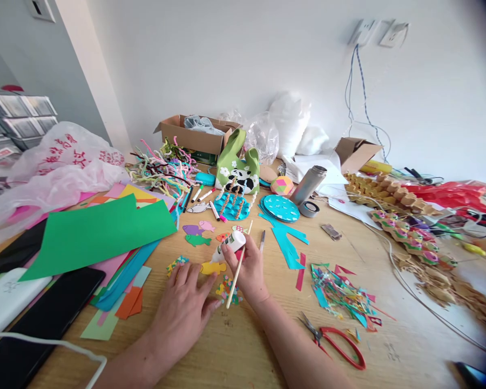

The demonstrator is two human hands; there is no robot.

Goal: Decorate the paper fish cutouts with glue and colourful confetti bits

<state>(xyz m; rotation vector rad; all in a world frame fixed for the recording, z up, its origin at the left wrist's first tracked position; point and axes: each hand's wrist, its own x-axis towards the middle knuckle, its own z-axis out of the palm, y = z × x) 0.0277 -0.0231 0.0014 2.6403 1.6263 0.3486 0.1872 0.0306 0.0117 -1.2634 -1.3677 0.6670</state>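
My right hand (251, 270) is wrapped round a white glue bottle (236, 239), tilted with its tip down to the left. A thin wooden stick (237, 279) is held in the same hand, slanting across the bottle. Below the bottle's tip lies a yellow paper fish (213, 268). My left hand (182, 302) rests on the table with its fingers spread, fingertips at the fish's edge. Small coloured paper dots (225, 289) lie between my hands, and a dotted paper piece (176, 265) sits by the left fingers. Purple (192, 229) and green paper fish (197, 239) lie beyond.
Red-handled pliers (328, 337) lie near my right forearm, with paper scraps (342, 292) behind them. Coloured paper sheets (109, 227) and a black phone (52, 324) are at left. Blue paper plates (281, 208), a steel flask (310, 183) and a green panda bag (237, 167) stand farther back.
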